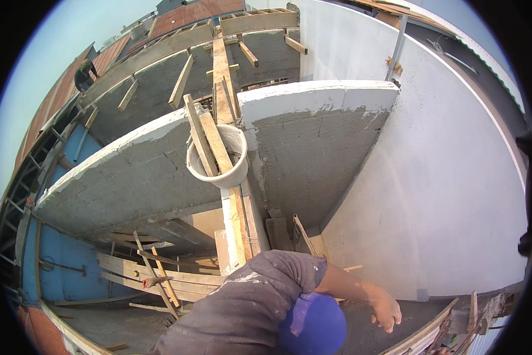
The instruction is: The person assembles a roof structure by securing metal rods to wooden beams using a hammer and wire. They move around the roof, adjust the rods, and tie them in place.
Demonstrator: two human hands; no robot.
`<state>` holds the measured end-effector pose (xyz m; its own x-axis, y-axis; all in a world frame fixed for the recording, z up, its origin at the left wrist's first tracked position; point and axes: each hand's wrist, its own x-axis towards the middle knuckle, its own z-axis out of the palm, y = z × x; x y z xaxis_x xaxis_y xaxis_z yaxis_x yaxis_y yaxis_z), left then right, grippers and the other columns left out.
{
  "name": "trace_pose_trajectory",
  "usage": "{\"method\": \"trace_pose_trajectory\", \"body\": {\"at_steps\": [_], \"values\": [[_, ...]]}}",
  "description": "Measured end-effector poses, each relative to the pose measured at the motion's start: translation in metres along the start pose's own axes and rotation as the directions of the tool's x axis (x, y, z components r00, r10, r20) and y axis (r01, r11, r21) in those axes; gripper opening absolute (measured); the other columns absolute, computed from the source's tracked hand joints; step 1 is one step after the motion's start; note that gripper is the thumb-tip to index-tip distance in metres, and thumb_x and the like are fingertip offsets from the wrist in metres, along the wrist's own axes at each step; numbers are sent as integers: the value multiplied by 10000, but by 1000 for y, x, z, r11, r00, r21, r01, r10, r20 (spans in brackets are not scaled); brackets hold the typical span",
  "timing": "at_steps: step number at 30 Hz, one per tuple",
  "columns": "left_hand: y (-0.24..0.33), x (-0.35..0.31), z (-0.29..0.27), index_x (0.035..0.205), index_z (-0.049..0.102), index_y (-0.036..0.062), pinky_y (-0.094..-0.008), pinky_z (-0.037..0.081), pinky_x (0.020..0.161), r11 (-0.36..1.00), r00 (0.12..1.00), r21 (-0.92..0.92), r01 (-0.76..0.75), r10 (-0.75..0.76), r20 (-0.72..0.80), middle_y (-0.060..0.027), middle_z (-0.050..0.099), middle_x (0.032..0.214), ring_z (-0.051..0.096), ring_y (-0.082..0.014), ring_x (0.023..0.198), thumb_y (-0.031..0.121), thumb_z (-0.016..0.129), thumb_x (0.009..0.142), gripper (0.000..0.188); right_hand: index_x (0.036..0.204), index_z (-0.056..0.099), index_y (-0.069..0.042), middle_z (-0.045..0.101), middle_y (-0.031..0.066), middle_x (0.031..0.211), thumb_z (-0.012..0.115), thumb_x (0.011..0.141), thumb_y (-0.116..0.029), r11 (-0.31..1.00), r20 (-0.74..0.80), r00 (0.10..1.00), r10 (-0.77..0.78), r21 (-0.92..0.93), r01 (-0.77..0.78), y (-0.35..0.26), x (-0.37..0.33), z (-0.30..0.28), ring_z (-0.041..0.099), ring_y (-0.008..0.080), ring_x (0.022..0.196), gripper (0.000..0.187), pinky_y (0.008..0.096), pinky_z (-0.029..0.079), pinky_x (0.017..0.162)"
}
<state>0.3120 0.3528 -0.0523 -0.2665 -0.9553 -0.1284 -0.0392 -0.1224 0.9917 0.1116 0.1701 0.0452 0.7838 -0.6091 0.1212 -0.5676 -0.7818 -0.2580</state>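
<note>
Neither my left hand nor my right hand shows in the head view. Close below, another person in a dark grey shirt (236, 307) and a blue cap (316, 325) bends over. That person's bare arm reaches to the right, and the hand (386, 312) hangs with its fingers loosely bent; I see nothing held in it. Beyond the person, a whitish bucket (237, 173) stands on top of the narrow wall. Two wooden boards (217, 145) stick up out of it at a slant. What else lies inside the bucket is mostly hidden.
Grey plastered walls (313, 160) with white block tops drop away on both sides. A tall pale wall (443, 177) rises at right. Lower left, planks (159, 281) cross near a red-handled saw (153, 282). Another person (85, 75) crouches far left. Timber braces (182, 81) jut out beyond.
</note>
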Motion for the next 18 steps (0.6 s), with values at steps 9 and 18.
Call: {"method": "trace_pose_trajectory", "body": {"at_steps": [9, 18], "values": [[41, -55, -22, 1167, 583, -14, -349, 538, 762, 962, 954, -1, -272, 270, -131, -51, 631, 820, 689, -187, 755, 304, 463, 1036, 364, 1397, 549, -17, 520, 250, 1420, 598, 949, -480, 951, 20, 965, -261, 177, 254, -104, 38, 8, 538, 444, 1249, 646, 519, 424, 1042], [-159, -283, 33, 1252, 619, 44, -419, 515, 786, 895, -87, -417, 161, -408, -909, -122, 663, 846, 665, -266, 832, 292, 480, 1060, 343, 1417, 540, -35, 503, 245, 1446, 577, 943, -523, 976, -104, 977, 184, -101, -195, 14, 7, -28, 522, 438, 1277, 682, 522, 410, 1063]]}}
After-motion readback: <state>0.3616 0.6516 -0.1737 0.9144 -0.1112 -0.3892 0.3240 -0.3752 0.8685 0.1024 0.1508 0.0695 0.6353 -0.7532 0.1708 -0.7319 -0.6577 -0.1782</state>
